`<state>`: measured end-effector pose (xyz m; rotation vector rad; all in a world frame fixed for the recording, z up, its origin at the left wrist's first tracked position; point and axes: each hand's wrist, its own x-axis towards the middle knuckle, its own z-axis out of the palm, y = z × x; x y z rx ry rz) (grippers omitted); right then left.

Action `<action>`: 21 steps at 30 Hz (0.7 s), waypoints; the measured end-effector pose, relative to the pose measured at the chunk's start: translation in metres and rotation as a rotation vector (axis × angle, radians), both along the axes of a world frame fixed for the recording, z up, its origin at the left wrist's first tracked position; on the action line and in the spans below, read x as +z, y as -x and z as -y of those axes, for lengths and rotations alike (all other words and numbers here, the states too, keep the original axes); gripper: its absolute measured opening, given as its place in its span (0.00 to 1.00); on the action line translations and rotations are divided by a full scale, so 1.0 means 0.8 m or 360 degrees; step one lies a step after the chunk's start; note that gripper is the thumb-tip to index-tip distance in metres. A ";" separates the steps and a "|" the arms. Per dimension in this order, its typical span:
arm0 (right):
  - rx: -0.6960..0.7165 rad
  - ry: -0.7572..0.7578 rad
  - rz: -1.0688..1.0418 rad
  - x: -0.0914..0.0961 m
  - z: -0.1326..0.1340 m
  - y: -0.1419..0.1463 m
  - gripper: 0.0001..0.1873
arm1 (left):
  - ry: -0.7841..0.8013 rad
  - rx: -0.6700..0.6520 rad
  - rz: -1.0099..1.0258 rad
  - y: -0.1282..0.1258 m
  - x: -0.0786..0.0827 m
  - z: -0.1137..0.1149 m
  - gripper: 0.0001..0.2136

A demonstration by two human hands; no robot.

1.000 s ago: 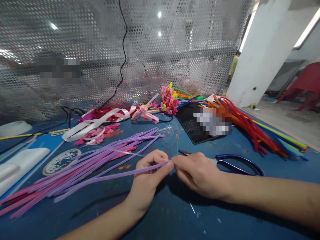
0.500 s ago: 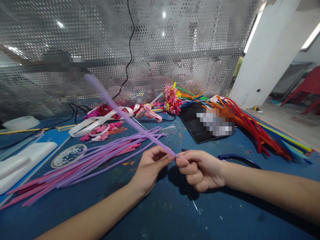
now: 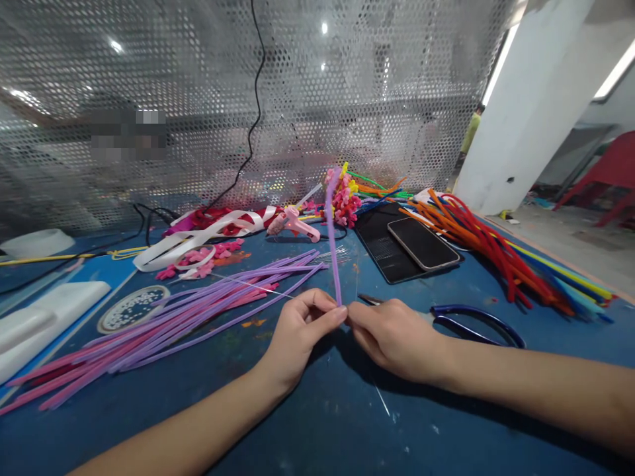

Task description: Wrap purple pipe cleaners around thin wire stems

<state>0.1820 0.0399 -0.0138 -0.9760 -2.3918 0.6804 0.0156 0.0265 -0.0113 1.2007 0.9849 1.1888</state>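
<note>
Left hand (image 3: 307,330) has a tight pinch going, thumb against fingertip with basically no gap, and it's got the bottom end of 1 purple stem (image 3: 332,241). Right hand (image 3: 397,340) is curled in right at that same end, fingertips just beside the left thumb, but its palm side is hidden so I can't tell if it's pinching anything. Count-wise: 2 hands, 1 stem up in the air, 1 pliers (image 3: 479,318) with blue handles lying past the right hand, 1 phone (image 3: 424,244) on a flat black thing (image 3: 374,248), and 1 pink glue gun (image 3: 294,223) near the mesh (image 3: 297,99). The purple and pink pile (image 3: 198,314) to the left overlaps too much for a real count, same with the red and orange pile (image 3: 489,248) off to the right. The stem's over the table (image 3: 307,430) in front of the person, long axis close to upright, leaning a hair left as it climbs, with a little bend near the top. Free end points up, overlapping the flower bunch (image 3: 347,201) from this angle.
</note>
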 end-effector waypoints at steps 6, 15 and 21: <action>0.0326 0.1439 -0.0698 0.011 -0.005 0.004 0.13 | 0.0098 -0.0220 0.0354 0.000 0.008 0.000 0.12; 0.0789 0.2190 -0.0879 0.011 -0.003 -0.002 0.13 | 0.0216 -0.0451 0.0536 0.003 0.005 0.001 0.22; 0.0202 0.0088 -0.0066 0.005 0.005 -0.003 0.09 | 0.0142 -0.0050 0.0465 -0.005 0.006 0.004 0.24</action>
